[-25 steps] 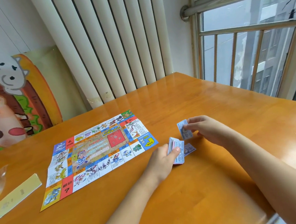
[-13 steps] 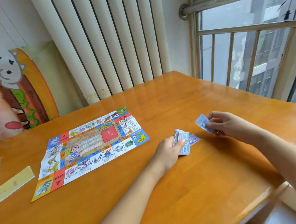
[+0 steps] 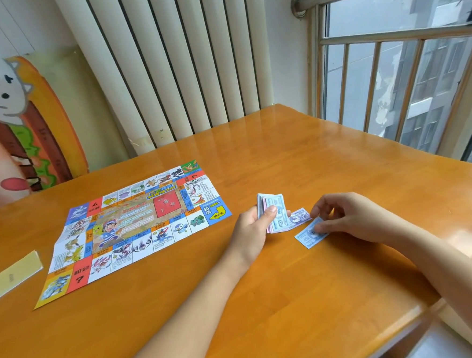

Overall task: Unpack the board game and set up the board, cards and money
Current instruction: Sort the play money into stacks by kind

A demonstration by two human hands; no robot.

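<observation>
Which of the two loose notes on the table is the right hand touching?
The nearer, blue note; the purple note lies beyond it, beside the stack.

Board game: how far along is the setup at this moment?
Done: the board lies unfolded on the table. In hand: the left hand grips the money stack; the right hand holds a blue note down beside a purple note. Left: sorting the stack; no cards are seen laid out.

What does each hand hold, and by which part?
The left hand grips the bill stack by its left edge, thumb on top. The right hand pinches the blue bill by its right end, flat against the table.
</observation>
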